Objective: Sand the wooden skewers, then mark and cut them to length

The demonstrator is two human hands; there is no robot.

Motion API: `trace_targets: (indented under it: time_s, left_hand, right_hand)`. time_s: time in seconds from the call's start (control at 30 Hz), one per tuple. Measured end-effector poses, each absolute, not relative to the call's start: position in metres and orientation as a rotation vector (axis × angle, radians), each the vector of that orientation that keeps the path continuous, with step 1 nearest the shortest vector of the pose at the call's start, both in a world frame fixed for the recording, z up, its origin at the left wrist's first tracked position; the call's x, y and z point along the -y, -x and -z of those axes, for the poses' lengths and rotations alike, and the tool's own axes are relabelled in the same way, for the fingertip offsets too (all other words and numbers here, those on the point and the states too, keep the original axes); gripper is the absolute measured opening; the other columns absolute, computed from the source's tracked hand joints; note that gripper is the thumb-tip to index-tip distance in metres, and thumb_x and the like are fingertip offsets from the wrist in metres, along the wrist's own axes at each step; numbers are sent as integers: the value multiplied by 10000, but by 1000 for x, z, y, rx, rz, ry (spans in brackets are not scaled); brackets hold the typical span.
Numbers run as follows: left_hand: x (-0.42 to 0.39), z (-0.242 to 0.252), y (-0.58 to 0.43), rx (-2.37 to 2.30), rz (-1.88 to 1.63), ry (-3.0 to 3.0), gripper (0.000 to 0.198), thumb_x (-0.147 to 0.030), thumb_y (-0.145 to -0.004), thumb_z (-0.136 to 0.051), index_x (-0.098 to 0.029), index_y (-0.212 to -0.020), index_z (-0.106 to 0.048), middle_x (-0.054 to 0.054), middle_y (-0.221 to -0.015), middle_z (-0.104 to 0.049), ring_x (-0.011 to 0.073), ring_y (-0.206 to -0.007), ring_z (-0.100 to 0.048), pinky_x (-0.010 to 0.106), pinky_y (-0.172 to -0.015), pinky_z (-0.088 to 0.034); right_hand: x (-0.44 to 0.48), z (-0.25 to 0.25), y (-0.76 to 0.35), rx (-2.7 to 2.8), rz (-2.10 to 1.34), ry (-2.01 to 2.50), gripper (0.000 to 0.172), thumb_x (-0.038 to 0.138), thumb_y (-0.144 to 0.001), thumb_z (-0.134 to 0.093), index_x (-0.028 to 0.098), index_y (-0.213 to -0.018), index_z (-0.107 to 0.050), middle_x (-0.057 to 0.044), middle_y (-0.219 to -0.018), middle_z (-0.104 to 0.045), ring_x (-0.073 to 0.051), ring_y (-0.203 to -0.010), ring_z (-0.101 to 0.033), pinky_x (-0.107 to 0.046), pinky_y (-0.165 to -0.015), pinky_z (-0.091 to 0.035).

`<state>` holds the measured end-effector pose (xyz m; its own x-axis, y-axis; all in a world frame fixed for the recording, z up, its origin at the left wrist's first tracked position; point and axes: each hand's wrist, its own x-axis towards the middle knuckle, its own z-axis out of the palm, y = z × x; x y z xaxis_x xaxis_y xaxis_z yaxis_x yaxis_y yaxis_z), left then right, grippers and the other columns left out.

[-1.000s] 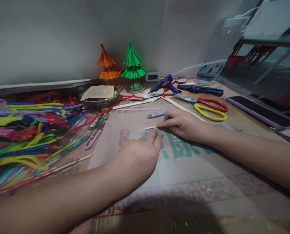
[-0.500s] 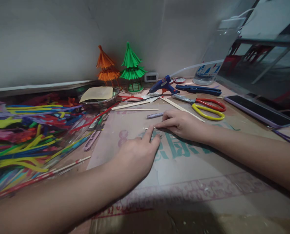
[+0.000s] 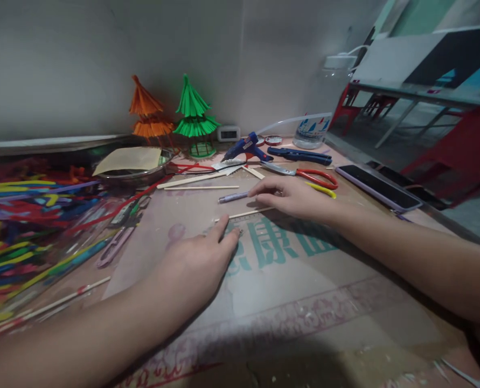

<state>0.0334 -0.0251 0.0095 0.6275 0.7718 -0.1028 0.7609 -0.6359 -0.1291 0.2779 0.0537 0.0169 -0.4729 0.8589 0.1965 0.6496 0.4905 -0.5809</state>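
Wooden stick [image 3: 245, 214], thin, straight and pale, lies flat on a clear sheet [image 3: 288, 299] that covers the table, between the two hands and slightly aslant, its right end a little farther from the person than its left. Green lettering [image 3: 272, 242] shows just below it, on the near side. Its right part runs up to the right hand [image 3: 294, 196], where the end is hard to make out.

The left hand [image 3: 195, 267] reaches in from the lower left, palm down, index finger stretched out with its tip at the stick's left end; the thumb stands apart from that finger, so nothing is gripped. The right hand comes in from the right, its wrist low and its fingers bent, index finger and thumb parted by a gap at the knuckles. Their tips are at the right end of a purple pen [image 3: 234, 198]; I cannot tell whether they pinch it. The two hands are apart. Beyond the pen lies another thin stick [image 3: 201, 187], and scissors [image 3: 298, 172] rest behind the right hand.
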Motion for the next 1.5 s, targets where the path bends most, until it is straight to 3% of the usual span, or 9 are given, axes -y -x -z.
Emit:
trace_targets:
  time_s: [0.1, 0.3, 0.53, 0.7, 0.87, 1.07, 1.23, 1.33, 1.5]
  left_hand:
    - [25, -8, -32, 1300, -248, 2761, 597, -5, -924, -410, -194, -1478, -528, 243, -1635, -368, 305, -931, -794, 465, -718, -665]
    - [26, -3, -28, 1258, -233, 2721, 601, -5, -912, -417, -193, -1474, -522, 232, -1633, -377, 274, -877, -796, 435, -699, -660]
    - [26, -5, -31, 1255, -238, 2723, 599, -5, -921, -389, -178, -1480, -521, 229, -1634, -374, 282, -880, -796, 463, -698, -663]
    - [26, -8, -33, 1251, -262, 2729, 621, 7, -918, -383, -173, -1500, -503, 233, -1638, -361, 284, -949, -791, 439, -731, -666]
    - [27, -8, -33, 1275, -257, 2731, 656, 16, -900, -397, -207, -1508, -500, 199, -1641, -382, 278, -979, -786, 432, -751, -670]
    - [24, -6, -32, 1245, -224, 2738, 612, 1, -910, -390, -174, -1481, -525, 228, -1637, -376, 271, -919, -794, 420, -736, -669]
    - [26, -7, -33, 1269, -244, 2741, 582, -23, -938, -372, -175, -1480, -523, 236, -1633, -382, 287, -936, -790, 424, -735, -657]
    - [26, -7, -31, 1263, -227, 2722, 569, -44, -951, -373, -189, -1479, -527, 227, -1633, -394, 296, -905, -788, 456, -740, -649]
    - [23, -4, -29, 1294, -241, 2753, 571, -55, -950, -384, -204, -1484, -520, 225, -1644, -376, 288, -895, -789, 437, -720, -640]
  right_hand:
    - [-57, -20, -286, 2380, -648, 1248, 184, 295, -924, -647, 186, -1013, -765, -44, -935, -765, -178, -818, -677, -273, -711, -497]
    - [-63, -16, -291, 2570, -572, 1097, 119, 200, -914, -637, 175, -911, -753, -50, -928, -725, -173, -846, -658, -286, -753, -493]
    - [-66, -19, -294, 2594, -611, 1033, 146, 189, -912, -637, 172, -945, -779, -58, -942, -731, -172, -872, -671, -282, -779, -505]
    - [-63, -21, -293, 2472, -626, 1199, 231, 307, -958, -620, 176, -1054, -785, -56, -960, -766, -181, -840, -685, -275, -738, -492]
    - [-75, -11, -287, 2468, 11, 1314, 299, 225, -976, -587, 159, -1205, -768, -121, -977, -767, -237, -889, -666, -312, -763, -435]
    - [-83, -4, -283, 2702, 436, 1128, 248, 207, -1002, -538, 117, -991, -769, -146, -875, -706, -250, -861, -599, -339, -751, -376]
    - [-65, -8, -283, 2274, 60, 1230, 59, 259, -919, -597, 201, -924, -587, -30, -757, -624, -178, -655, -514, -298, -607, -342]
    - [-54, -10, -280, 1976, -423, 1159, 163, 289, -872, -601, 247, -857, -444, 40, -688, -521, -137, -563, -449, -262, -524, -314]
    - [-47, -11, -275, 1823, -907, 1063, 59, 268, -894, -516, 213, -912, -530, 29, -653, -620, -111, -512, -462, -240, -500, -338]
